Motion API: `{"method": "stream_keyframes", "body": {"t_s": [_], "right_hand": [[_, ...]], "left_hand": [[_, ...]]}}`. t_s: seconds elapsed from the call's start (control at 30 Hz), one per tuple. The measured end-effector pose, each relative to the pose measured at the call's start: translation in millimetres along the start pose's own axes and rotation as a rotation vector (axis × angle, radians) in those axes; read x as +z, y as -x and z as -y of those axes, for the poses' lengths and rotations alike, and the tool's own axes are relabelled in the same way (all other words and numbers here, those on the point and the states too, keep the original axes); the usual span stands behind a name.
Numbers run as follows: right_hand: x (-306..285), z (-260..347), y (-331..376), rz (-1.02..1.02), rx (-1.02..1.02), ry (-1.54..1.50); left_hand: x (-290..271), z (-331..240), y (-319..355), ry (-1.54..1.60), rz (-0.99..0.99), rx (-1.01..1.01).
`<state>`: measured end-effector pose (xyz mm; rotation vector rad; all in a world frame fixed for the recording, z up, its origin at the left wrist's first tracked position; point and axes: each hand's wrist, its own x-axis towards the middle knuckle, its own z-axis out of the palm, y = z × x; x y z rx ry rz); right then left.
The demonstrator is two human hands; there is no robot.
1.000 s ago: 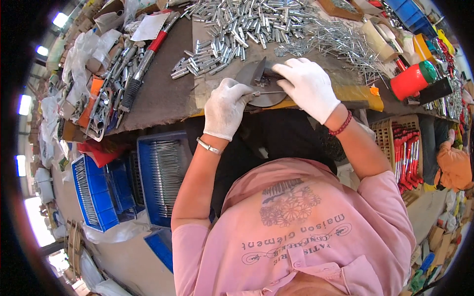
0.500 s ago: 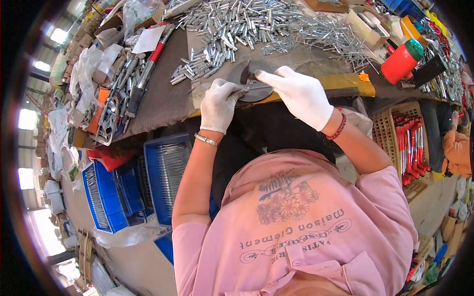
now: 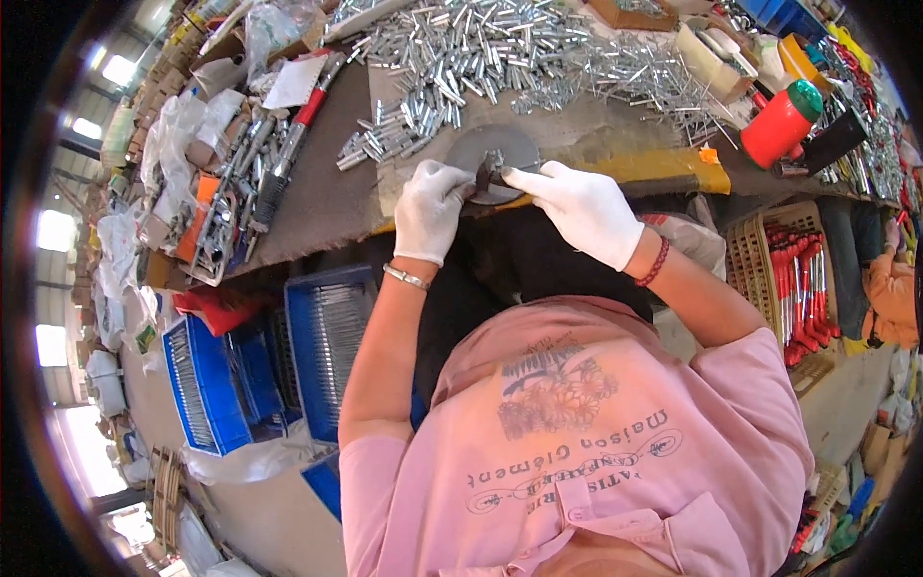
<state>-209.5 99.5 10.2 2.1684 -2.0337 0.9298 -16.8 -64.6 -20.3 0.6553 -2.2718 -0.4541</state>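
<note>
Both my hands wear white gloves and meet at the near edge of the bench. My left hand (image 3: 429, 212) is closed, its thumb and fingers pinching the left end of a small dark part (image 3: 486, 180). From the other side my right hand (image 3: 588, 213) pinches the same part between thumb and forefinger. Its exact kind is partly hidden by the fingers. Behind it lies a grey round disc (image 3: 510, 142), flat on the bench. Small silvery bits (image 3: 494, 159) show just above the dark part, against the disc.
Loose silvery metal pins (image 3: 452, 67) spread across the back of the bench, with thinner rods (image 3: 654, 77) farther right. Tools (image 3: 279, 144) lie at left. A red bottle (image 3: 777, 125) lies at right. Below stand blue bins (image 3: 207, 385) of rods and a basket (image 3: 750, 250) of red-handled tools.
My hands have come closer together, and the dark part now sits between both sets of fingers at the disc's near edge. More of the disc's face shows. My right hand has shifted slightly nearer.
</note>
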Motion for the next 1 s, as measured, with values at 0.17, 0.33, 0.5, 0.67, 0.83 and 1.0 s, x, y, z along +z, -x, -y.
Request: {"method": "stream_keyframes", "body": {"t_s": [0.17, 0.33, 0.5, 0.67, 0.83, 1.0], "right_hand": [[27, -43, -28, -0.132, -0.047, -0.353], [9, -32, -42, 0.035, -0.005, 0.213], [6, -1, -19, 0.196, 0.129, 0.096], [13, 2, -1, 0.27, 0.261, -0.136], [24, 12, 2, 0.468, 0.487, -0.711], [34, 20, 12, 0.478, 0.687, -1.018]], "left_hand": [[5, 12, 13, 0.046, 0.1, 0.005], [-6, -1, 10, 0.108, 0.106, -0.029], [-5, -1, 6, 0.164, 0.081, -0.017], [-6, -9, 17, 0.122, 0.035, 0.015], [16, -18, 67, 0.108, -0.19, -0.235], [6, -37, 55, 0.627, 0.116, -0.844]]}}
